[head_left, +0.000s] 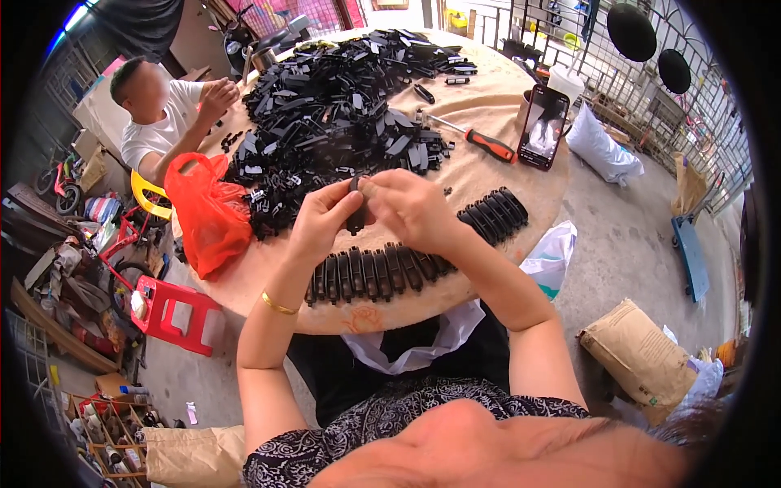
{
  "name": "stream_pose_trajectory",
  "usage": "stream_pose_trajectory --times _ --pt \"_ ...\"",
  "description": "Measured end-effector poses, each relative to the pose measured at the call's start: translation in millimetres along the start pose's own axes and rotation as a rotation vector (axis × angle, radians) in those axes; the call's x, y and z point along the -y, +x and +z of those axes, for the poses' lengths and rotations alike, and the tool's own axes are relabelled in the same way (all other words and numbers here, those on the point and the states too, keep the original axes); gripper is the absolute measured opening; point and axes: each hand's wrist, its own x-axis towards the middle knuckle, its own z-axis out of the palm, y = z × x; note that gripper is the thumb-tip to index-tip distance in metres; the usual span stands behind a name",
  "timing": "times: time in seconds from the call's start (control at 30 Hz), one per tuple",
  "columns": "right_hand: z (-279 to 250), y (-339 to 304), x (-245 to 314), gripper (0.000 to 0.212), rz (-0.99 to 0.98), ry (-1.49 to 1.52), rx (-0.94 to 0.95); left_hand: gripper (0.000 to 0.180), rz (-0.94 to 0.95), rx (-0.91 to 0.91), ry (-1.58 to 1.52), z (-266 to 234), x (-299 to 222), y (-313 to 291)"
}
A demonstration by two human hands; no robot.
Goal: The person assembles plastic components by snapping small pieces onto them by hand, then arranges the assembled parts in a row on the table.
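Note:
Above the near side of a round, cloth-covered table (537,195), I hold a small dark elongated part (355,218) upright between both hands. My left hand (320,218) pinches it from the left. My right hand (411,210) has its fingers closed at its upper end. Just below my hands, similar black plastic pieces (370,275) stand side by side in a row along the table's near edge. The row carries on to the right (498,215), partly hidden by my right forearm. Beyond my hands spreads a big heap of loose black pieces (325,106).
A screwdriver (488,145) with a red and black handle lies right of the heap, near a propped phone (543,126) and a white cup (565,81). On the left are a red plastic bag (207,220), a red stool (175,313) and a seated person (154,114). A brown sack (639,358) rests on the floor at right.

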Motion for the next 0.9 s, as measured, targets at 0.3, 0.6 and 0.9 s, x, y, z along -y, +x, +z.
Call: stream_pose_trajectory --times 0.3,0.6,0.9 --pt "-27.5 -17.9 -75.2 0.016 0.462 -0.334 -0.014 0.027 -0.156 -0.216 0.302 -84.0 -22.5 -51.4" --pt "-4.6 -10.2 -57.4 0.012 0.625 -0.651 0.509 0.025 -0.375 -0.100 0.666 -88.6 -1.4 -88.4" --pt "-1.1 -12.2 -69.7 0.021 0.677 -0.635 0.541 0.018 0.128 -0.044 1.344 -76.6 -6.4 -51.5"
